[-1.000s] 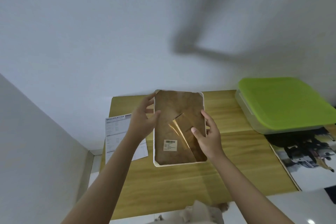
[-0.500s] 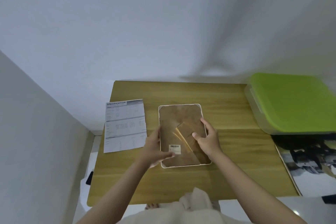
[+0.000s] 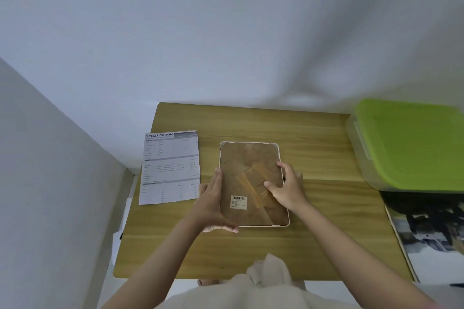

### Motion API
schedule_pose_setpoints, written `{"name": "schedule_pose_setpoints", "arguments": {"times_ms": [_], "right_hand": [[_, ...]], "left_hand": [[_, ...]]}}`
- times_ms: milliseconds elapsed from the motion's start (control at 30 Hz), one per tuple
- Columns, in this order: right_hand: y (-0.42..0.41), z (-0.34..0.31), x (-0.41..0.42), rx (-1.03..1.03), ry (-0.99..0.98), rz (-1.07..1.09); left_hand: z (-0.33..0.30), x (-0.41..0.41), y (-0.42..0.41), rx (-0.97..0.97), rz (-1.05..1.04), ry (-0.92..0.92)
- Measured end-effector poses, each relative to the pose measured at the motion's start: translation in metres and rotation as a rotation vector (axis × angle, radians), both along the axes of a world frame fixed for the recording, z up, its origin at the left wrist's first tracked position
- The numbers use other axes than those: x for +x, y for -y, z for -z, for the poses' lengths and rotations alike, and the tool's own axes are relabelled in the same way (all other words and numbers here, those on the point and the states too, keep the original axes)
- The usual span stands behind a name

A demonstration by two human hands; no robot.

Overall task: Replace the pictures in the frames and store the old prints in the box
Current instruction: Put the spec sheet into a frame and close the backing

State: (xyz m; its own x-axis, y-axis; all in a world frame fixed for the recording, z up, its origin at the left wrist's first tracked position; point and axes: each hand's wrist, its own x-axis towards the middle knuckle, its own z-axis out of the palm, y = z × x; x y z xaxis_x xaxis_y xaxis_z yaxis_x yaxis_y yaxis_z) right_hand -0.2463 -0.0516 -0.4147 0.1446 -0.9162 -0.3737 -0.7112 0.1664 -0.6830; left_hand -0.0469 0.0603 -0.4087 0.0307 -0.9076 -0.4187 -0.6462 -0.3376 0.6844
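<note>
Both hands are on the picture frame (image 3: 253,183), which lies face down on the worktop (image 3: 326,208) straight ahead of the person, its brown backing board up. The left hand (image 3: 213,204) lies along the frame's left long edge with the fingers straight and together, pointing away from the person, while the thumb reaches round the near left corner. The right hand (image 3: 288,188) rests on the backing near the right long edge, fingers spread and lightly bent; its thumb presses on the folded-out stand flap (image 3: 256,180) and the fingertips reach the rim. Neither hand seems to be lifting anything; they look to be steadying the frame flat.

The frame's long axis runs away from the person, tilted a little so the far end leans left. The barcode label (image 3: 238,202) sits toward the near end, between the two hands. The hands are about equally near, one to each long side, so the backing could be freed from either edge. I judge the next step is opening the back, and I cannot make out any clips or tabs from here.

Just left of the frame lies a printed specification sheet (image 3: 170,168), close to the left hand's knuckles. Well apart to the right stands a clear box with a green lid (image 3: 411,143), lid on, and nearer than it a dark print (image 3: 426,228) lies at the worktop's right edge.
</note>
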Motion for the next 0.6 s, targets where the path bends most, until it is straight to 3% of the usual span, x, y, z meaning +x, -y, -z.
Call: {"name": "schedule_pose_setpoints", "arguments": {"times_ms": [267,600], "right_hand": [[0.034,-0.014,0.013,0.063,-0.090,-0.086],[0.065,-0.016,0.022,-0.004,-0.194,-0.131]], "left_hand": [[0.003,0.000,0.000,-0.020,-0.011,0.012],[0.010,0.000,0.003,-0.041,-0.022,0.009]]}}
